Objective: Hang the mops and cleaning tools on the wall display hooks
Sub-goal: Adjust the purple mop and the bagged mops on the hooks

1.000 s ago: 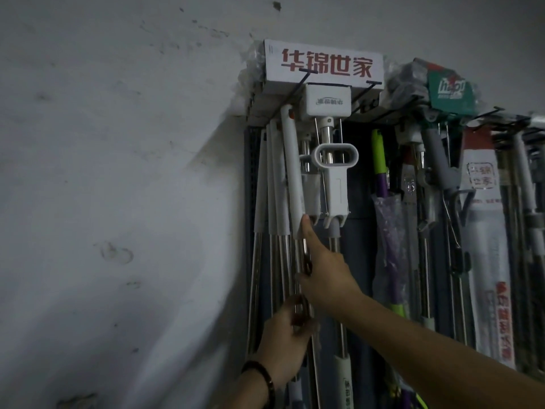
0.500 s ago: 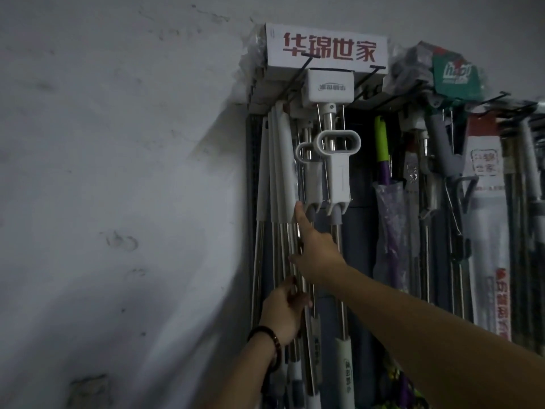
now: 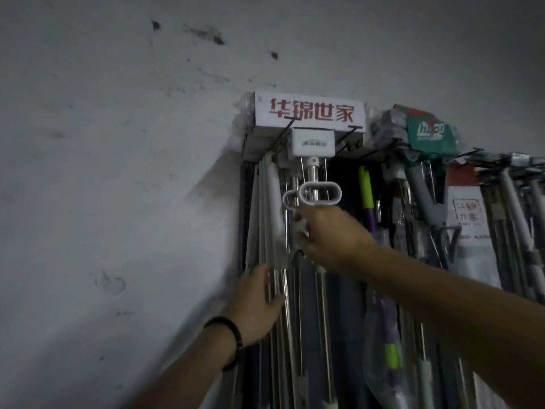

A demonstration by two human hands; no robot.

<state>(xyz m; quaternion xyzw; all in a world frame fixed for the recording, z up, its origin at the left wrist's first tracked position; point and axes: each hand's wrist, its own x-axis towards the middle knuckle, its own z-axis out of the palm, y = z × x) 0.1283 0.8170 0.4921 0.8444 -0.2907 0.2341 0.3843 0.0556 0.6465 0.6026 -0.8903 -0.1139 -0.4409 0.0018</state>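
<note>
White mop (image 3: 311, 143) on hook (image 3: 287, 126) | right hand (image 3: 330, 234) grips it | left hand (image 3: 255, 302) touches poles (image 3: 288, 335)

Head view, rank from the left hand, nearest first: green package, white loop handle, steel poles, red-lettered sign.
1. steel poles: touching the left hand, under its fingers.
2. white loop handle: up and to the right.
3. red-lettered sign: top of the rack, above the handle.
4. green package: far upper right.
</note>
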